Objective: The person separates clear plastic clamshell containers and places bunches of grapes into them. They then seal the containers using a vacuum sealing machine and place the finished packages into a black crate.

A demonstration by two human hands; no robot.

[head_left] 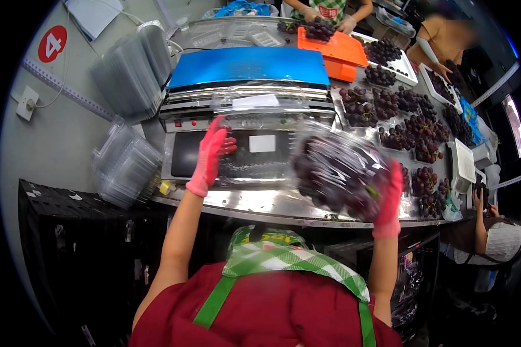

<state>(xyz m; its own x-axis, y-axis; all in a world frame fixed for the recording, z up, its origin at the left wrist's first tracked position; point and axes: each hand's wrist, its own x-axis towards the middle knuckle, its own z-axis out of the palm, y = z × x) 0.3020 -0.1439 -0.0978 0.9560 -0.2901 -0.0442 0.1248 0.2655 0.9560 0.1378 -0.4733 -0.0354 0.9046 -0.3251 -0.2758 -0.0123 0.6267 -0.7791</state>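
Observation:
My right hand (pixel 391 199), in a pink glove, grips the right side of a film-wrapped pack of dark grapes (pixel 341 170), holding it tilted over the table's front edge. The pack is slightly blurred by motion, and its tray is mostly hidden. My left hand (pixel 211 155), also gloved in pink, is open with its fingers stretched out above the left part of a film wrapping machine (pixel 185 151). Clear film (pixel 272 99) lies wrinkled across the machine, just to the right of my left fingertips. The machine has a blue top cover (pixel 249 66).
Stacked clear plastic trays (pixel 124 78) stand left, with more clear containers (pixel 126 165) below. Several packs of grapes (pixel 428 139) cover the table's right side. Beyond the machine, an orange scale (pixel 333 52) holds grapes near a co-worker's hands (pixel 346 24). Black crates (pixel 87 248) stand below.

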